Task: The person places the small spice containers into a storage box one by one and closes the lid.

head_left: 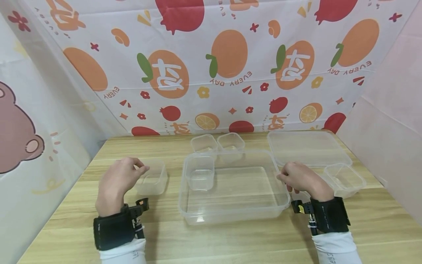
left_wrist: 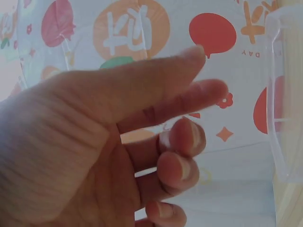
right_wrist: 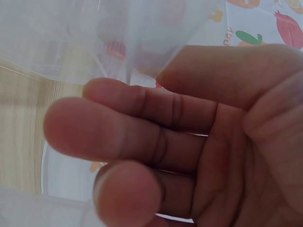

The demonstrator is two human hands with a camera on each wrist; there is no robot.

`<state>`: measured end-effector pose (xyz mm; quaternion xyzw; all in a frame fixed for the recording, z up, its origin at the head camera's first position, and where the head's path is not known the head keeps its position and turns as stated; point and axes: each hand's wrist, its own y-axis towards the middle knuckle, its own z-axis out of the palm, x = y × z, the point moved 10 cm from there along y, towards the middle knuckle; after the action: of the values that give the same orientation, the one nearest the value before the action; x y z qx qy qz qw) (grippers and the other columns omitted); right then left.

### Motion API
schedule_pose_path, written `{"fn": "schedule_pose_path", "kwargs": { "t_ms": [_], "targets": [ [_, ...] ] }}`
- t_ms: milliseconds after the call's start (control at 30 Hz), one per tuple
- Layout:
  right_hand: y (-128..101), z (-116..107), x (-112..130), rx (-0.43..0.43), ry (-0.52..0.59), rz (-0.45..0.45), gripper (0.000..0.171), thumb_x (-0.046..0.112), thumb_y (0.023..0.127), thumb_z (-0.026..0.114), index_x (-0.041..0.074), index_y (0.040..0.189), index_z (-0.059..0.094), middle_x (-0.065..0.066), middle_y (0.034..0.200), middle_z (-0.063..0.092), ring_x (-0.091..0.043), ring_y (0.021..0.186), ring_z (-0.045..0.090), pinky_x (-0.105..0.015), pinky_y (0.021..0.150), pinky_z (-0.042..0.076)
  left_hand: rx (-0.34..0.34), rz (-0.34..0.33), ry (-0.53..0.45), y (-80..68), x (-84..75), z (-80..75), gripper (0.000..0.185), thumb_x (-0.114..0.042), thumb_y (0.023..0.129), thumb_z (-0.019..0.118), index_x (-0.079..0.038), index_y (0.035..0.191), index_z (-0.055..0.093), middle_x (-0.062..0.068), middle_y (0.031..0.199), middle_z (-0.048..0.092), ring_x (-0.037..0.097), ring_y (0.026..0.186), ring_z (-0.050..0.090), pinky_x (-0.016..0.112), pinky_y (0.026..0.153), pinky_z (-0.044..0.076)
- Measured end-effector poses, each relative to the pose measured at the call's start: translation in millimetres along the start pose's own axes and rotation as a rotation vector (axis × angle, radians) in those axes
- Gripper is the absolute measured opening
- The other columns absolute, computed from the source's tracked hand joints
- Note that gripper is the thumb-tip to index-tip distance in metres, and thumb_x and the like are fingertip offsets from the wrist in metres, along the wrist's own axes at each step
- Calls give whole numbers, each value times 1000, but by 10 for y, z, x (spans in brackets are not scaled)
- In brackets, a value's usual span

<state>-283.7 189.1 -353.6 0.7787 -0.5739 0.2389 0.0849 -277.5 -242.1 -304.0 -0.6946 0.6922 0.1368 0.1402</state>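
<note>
The light wooden counter (head_left: 230, 234) carries a set of clear plastic ware, and the biggest piece is the large clear rectangular plastic tub (head_left: 230, 216), sitting in the middle between the two hands. It looks thin-walled and light, likely a little flexible along its long sides and slick to the touch, so the firmest hold would probably be at the rolled rim near a corner, where the wall is stiffest. The right hand (head_left: 301, 178) is at the tub's right rim, fingers (right_wrist: 118, 127) loosely bent beside the edge; whether they actually pinch it I cannot tell. Behind it, at the far right, lies the flat clear rectangular plastic lid (head_left: 306, 148), thin enough to bend if lifted by one corner. The left hand (head_left: 120, 179) hovers at the small clear square plastic cup on the left (head_left: 151, 181), thumb and forefinger drawn close together over its near rim, the other fingers (left_wrist: 182, 165) curled and holding nothing that shows. That cup should weigh almost nothing and could skid or tip if nudged; a pinch across one wall would suit it. A like cup stands inside the tub's near-left corner (head_left: 199, 172), two more sit just behind the tub (head_left: 217, 142), and another rests right of the right hand (head_left: 344, 179).
</note>
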Motion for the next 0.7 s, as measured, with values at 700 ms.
{"fn": "schedule_pose_path", "kwargs": {
  "t_ms": [700],
  "targets": [
    [-14,7,0,4,6,4,32,9,100,59,4,68,61,0,54,54,-14,45,51,-31,51,43,-49,-167,-7,2,250,18,41,-28,98,65,8,116,58,17,81,61,33,72,53,43,62,40]
  ]
}}
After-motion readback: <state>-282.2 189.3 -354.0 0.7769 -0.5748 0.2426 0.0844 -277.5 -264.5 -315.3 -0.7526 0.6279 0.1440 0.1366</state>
